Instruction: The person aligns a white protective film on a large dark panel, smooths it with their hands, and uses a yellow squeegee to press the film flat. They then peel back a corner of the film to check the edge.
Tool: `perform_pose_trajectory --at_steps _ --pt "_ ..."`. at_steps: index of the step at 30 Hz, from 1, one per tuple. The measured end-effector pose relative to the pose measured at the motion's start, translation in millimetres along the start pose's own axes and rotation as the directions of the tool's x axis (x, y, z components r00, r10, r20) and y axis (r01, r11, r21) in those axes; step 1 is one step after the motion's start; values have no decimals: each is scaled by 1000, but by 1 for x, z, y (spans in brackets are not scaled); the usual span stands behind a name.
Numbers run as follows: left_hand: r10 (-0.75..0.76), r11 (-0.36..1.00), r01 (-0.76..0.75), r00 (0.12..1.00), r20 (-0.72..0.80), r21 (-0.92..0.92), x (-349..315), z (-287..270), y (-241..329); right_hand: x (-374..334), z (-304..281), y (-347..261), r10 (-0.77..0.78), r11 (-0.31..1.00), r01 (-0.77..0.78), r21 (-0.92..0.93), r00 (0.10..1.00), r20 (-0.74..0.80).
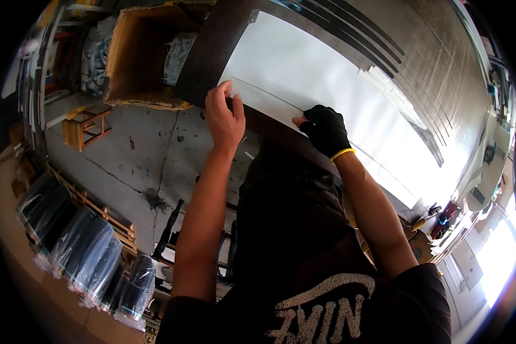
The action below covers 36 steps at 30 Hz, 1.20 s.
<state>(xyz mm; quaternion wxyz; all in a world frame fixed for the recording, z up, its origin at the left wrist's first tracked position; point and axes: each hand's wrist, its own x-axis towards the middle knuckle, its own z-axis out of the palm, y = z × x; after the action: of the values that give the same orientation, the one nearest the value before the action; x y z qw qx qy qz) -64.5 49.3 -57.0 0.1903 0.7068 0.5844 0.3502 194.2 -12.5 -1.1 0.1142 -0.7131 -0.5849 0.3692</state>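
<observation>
A large white sheet (304,63) lies on the dark-topped table in front of me. A thin line sets off a narrow white strip (264,102) along its near side; I cannot tell whether the strip is separate from the sheet. My bare left hand (226,117) is at the strip's left end, its fingers and thumb curled around the edge. Farther right, my right hand (327,131), in a black glove with a yellow cuff, closes over the same strip. A bare thumb or fingertip shows out of the glove, and its other fingertips are hidden.
Dark strips (355,34) and a stack of thin white strips (393,92) lie beyond the sheet. An open cardboard box (129,63) with white scraps stands left of the table. A wooden stool (86,129) and plastic-wrapped dark rolls (92,258) stand on the floor.
</observation>
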Motion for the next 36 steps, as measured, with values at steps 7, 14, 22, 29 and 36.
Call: perform_pose_trajectory --at_steps 7,14,22,29,36 --pt "-584 722 627 779 227 -292 -15 -5 31 -5 4 14 -113 993 114 43 993 -41" --pt "-672 42 924 308 674 -380 -6 -4 64 -4 -3 14 -96 994 94 52 995 30" --pt "-701 9 809 424 573 -588 -13 2 44 -6 -9 16 -43 997 36 73 995 90" --pt "-699 126 807 485 525 -577 5 -5 43 -11 -5 29 -50 998 47 41 994 92" --pt "-624 246 777 585 518 -580 9 -4 35 -15 -9 33 -92 995 90 37 994 58"
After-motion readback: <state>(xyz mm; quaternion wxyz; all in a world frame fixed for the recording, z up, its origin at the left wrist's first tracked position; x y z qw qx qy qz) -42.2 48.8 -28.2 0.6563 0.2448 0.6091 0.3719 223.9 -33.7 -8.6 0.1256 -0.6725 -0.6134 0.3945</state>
